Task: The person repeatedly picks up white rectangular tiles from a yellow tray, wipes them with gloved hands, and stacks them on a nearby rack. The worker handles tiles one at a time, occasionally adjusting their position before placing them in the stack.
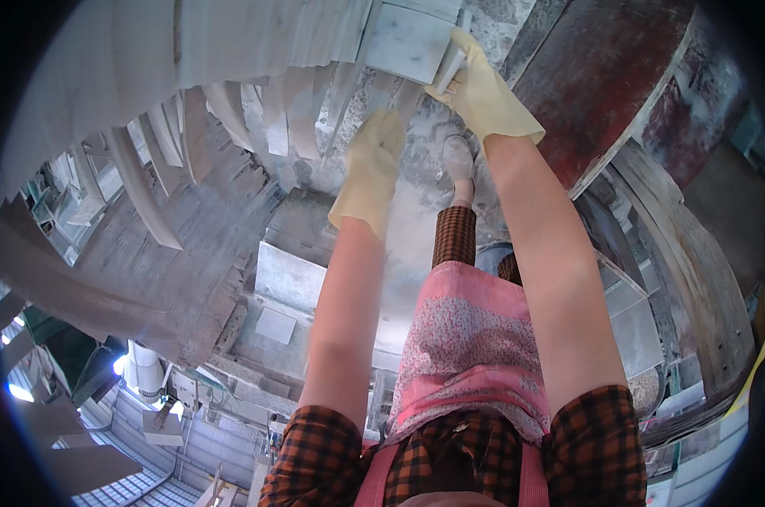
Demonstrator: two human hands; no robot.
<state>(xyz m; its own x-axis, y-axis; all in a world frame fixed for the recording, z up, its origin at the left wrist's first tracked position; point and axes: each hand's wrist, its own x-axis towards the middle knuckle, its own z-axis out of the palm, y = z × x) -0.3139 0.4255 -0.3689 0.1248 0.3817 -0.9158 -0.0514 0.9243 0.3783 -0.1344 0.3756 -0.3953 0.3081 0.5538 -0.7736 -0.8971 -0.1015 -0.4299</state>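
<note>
Both of my hands wear pale yellow rubber gloves. My right hand [484,89] is closed around the edge of a thin white stone tile [451,69], with its thumb side up near the top of the piece. Right beside that edge lies a white, grey-veined marble face [409,40]; whether the two are one piece I cannot tell. My left hand [375,150] is lower and to the left, over the dusty floor near a row of stone strips [302,114]. Its fingers are blurred, so their grip does not show.
A large pale slab [264,34] spans the upper left. Long strips [141,182] lean over a worn board [158,253]. To the right stands a reddish-brown panel [598,80] beside curved wooden planks [695,253]. A low block [289,275] sits left of my forearm. My shoe [459,159] is on the floor.
</note>
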